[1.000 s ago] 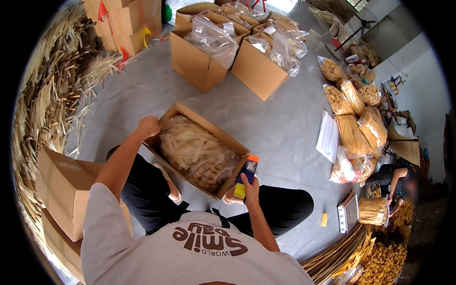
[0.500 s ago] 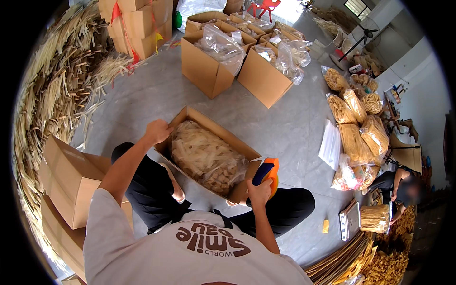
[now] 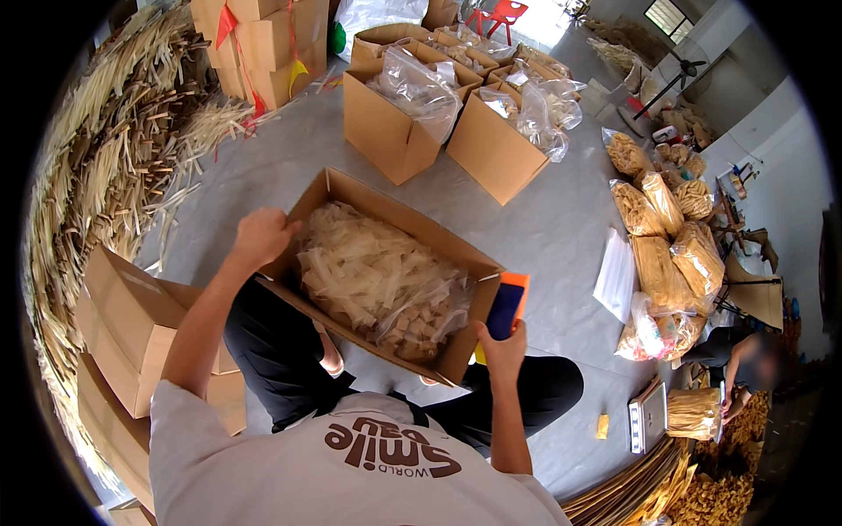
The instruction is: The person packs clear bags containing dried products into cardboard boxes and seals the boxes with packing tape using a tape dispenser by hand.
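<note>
An open cardboard box (image 3: 412, 230) is held tilted over my lap, long side running from upper left to lower right. Inside it lies a clear plastic bag of pale, flat strips (image 3: 364, 263), with small light-brown blocky pieces (image 3: 419, 331) at the right end. My left hand (image 3: 266, 238) is closed on the box's left end wall. At the right end, my right hand (image 3: 505, 352) has its thumb by the wall and its fingers largely hidden. It is closed on an orange and dark-blue hand tool (image 3: 506, 309), perhaps a tape dispenser, pressed against the box.
Several open cartons (image 3: 395, 118) with plastic bags stand ahead. Closed cartons (image 3: 132, 337) sit at my left by a heap of dry strips (image 3: 114, 140). Filled clear bags (image 3: 658, 254) and clear plastic sheets (image 3: 613, 276) lie right. A person (image 3: 745, 364) works beyond a scale (image 3: 647, 419).
The box has come up and looks larger, its left end shifting left with my left hand. My right hand has moved right, and the tool has turned against the box's end wall.
</note>
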Demonstrator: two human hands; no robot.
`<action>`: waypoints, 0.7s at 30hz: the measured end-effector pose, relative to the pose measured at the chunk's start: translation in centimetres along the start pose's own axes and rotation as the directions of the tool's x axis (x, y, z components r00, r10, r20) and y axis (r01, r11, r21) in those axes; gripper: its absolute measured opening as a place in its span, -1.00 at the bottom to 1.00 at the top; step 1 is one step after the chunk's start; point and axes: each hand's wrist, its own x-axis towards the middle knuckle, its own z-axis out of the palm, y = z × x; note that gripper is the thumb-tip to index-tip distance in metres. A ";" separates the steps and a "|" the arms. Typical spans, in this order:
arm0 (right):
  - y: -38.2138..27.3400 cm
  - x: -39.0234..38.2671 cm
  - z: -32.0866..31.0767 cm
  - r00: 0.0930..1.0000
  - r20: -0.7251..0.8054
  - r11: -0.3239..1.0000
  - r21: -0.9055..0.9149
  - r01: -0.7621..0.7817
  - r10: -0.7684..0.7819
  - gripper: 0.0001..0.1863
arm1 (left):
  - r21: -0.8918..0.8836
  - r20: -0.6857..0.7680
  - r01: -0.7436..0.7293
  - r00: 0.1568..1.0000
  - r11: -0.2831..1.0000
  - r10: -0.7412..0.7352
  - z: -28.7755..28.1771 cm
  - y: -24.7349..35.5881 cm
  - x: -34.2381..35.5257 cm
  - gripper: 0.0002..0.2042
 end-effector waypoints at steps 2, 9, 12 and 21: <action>-2.3 0.0 -2.4 1.000 0.012 1.000 0.029 -0.005 0.005 -0.40 | 0.002 -0.008 0.013 1.000 1.000 -0.013 -1.3 0.5 0.0 -0.61; 6.8 2.2 7.9 0.973 0.128 0.964 0.163 -0.210 0.190 -0.40 | -0.017 0.209 0.062 0.976 0.998 -0.057 12.0 -2.5 4.2 -0.74; 8.4 1.8 7.5 0.959 0.120 0.938 0.210 -0.277 0.257 -0.43 | 0.050 0.183 -0.045 0.983 0.998 0.035 10.4 -0.9 5.4 -0.74; 1.3 -1.1 -1.4 0.967 0.131 0.892 0.375 -0.253 0.219 -0.45 | 0.037 0.128 -0.103 0.987 0.994 0.097 -0.4 2.2 4.1 -0.73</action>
